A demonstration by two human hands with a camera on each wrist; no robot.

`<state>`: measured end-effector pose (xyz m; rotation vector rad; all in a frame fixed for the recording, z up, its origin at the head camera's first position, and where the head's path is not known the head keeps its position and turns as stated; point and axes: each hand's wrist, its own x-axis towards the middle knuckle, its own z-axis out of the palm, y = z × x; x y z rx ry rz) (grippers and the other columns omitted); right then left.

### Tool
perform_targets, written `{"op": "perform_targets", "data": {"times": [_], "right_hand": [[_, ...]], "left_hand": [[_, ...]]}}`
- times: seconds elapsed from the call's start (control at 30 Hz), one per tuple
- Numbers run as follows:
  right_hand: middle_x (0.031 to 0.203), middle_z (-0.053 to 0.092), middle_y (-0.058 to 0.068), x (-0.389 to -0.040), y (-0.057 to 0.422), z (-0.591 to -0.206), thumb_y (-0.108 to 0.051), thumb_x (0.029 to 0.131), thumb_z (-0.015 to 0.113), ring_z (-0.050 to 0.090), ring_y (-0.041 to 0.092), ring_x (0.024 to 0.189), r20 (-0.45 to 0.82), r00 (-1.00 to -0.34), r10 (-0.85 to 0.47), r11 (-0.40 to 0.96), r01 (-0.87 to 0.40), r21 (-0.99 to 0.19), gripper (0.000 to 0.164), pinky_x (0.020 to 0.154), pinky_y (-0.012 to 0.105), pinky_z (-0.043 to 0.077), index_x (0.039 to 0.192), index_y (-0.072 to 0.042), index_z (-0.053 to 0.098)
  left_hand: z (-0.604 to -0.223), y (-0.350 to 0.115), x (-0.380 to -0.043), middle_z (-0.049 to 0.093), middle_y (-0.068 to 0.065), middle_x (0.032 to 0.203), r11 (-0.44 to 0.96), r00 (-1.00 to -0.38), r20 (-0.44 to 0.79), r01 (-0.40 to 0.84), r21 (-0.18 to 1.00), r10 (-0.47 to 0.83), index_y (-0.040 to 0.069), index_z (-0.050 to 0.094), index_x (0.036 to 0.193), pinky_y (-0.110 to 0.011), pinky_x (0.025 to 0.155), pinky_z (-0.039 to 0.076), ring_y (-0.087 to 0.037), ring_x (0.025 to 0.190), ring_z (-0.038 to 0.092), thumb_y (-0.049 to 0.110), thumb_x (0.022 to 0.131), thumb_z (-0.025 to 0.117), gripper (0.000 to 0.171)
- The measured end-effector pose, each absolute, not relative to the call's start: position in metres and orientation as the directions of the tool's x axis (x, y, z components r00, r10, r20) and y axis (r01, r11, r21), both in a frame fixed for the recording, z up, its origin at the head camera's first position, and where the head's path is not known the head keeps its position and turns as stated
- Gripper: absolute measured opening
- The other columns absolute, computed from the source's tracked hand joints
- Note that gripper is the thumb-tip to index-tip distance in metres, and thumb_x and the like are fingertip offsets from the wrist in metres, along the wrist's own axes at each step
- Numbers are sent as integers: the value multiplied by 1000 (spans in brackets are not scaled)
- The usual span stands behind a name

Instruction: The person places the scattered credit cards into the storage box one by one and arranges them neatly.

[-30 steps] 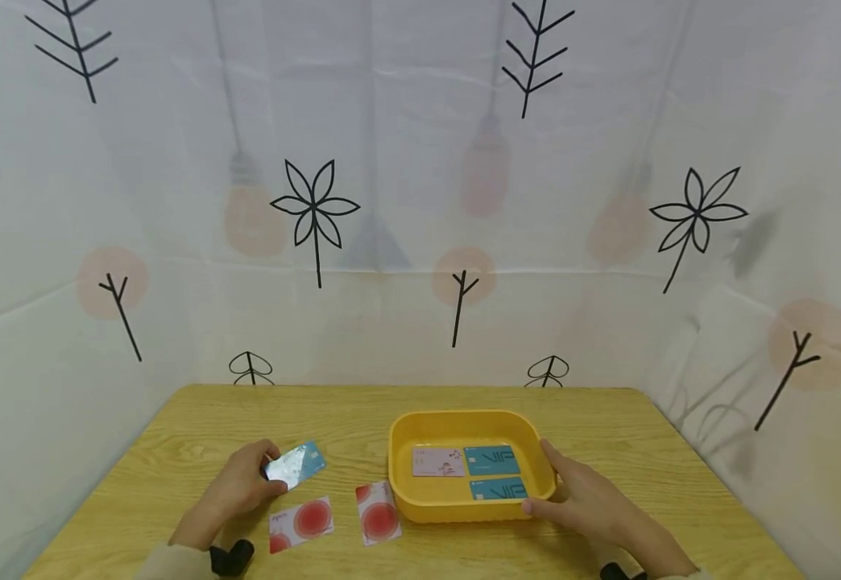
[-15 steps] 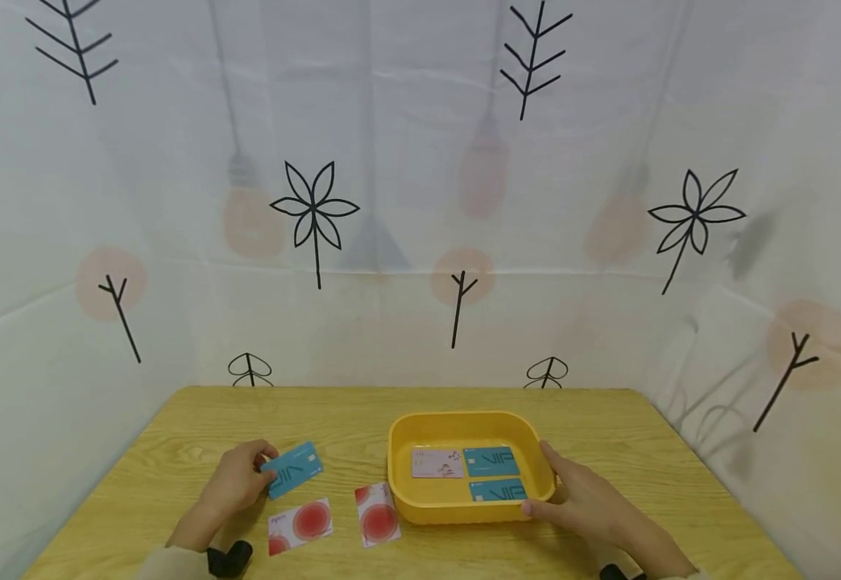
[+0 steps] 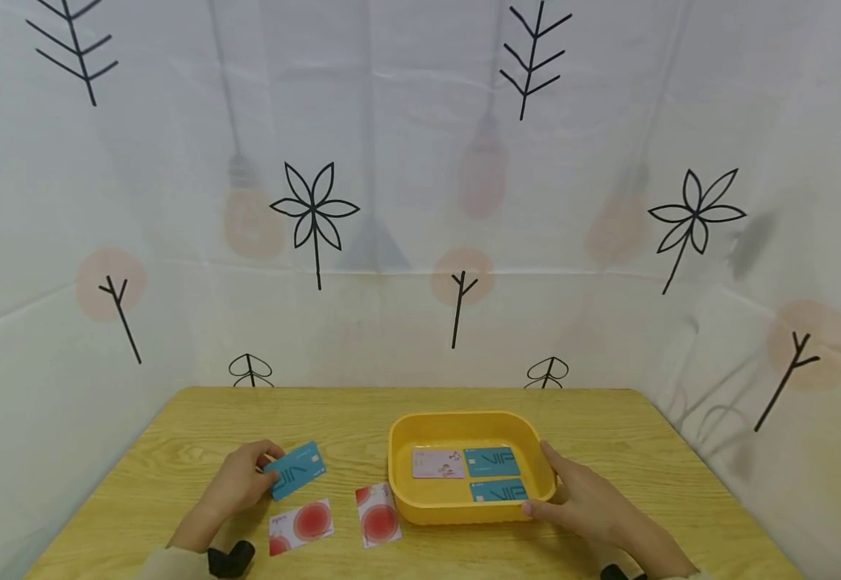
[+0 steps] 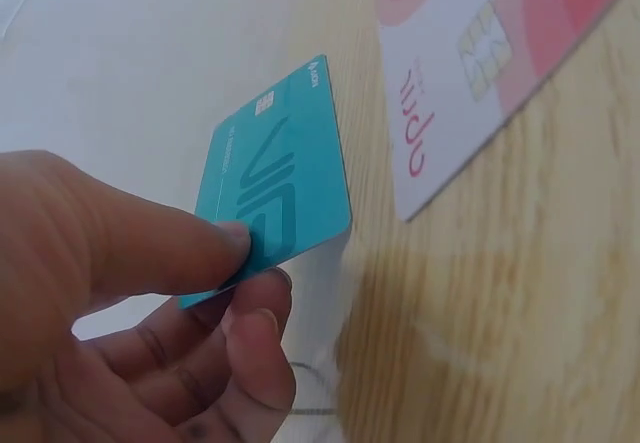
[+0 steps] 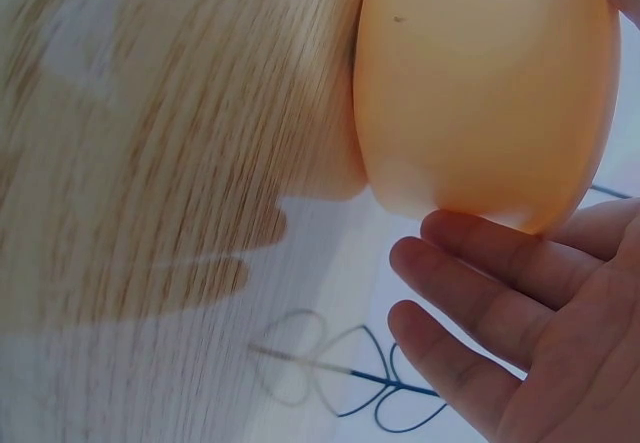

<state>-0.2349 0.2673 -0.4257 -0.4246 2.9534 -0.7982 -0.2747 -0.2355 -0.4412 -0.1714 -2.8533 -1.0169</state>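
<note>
My left hand (image 3: 242, 477) pinches a teal VIP card (image 3: 297, 470) by one end, thumb on top and fingers beneath. In the left wrist view the printed face of that card (image 4: 285, 158) and its chip show, tilted above the table. My right hand (image 3: 589, 497) grips the right end of a yellow plastic basin (image 3: 457, 514), thumb at the front corner and fingers along the far side. The right wrist view shows several fingers (image 5: 475, 273) against the outer wall. Inside the basin lie two teal VIP cards (image 3: 491, 461) and a pale pink card (image 3: 438, 464).
Two white cards with red circles lie on the wood-grain table (image 3: 609, 435): one (image 3: 300, 526) just in front of my left hand, the other (image 3: 378, 515) by the basin's left front corner. A white patterned curtain (image 3: 391, 322) surrounds the table's back and sides.
The held teal card has tilted slightly, so its glare is gone and the VIP print shows. My right hand and the basin have stayed put.
</note>
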Motion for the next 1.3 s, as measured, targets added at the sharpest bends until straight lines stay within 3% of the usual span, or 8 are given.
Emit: {"op": "perform_targets", "data": {"times": [0.53,1.3], "right_hand": [[143,40,25,-236,267,-426,-62,80,64,43,41,127,25,-961,-277,830,-253,-497,105,96,58,37,147,7,23],[143,39,25,-235,267,-428,-62,81,64,42,42,128,39,-962,-270,840,-255,-478,103,97,59,37,147,7,25]], "left_hand": [[-439,-228,-274,60,-6,86,732,-984,157,170,660,87,6,63,101,-38,67,50,-20,78,59,-5,80,66,23],[-431,-202,-271,57,-3,84,674,-970,206,241,698,133,11,61,99,-29,62,47,-14,72,55,-5,84,64,23]]}}
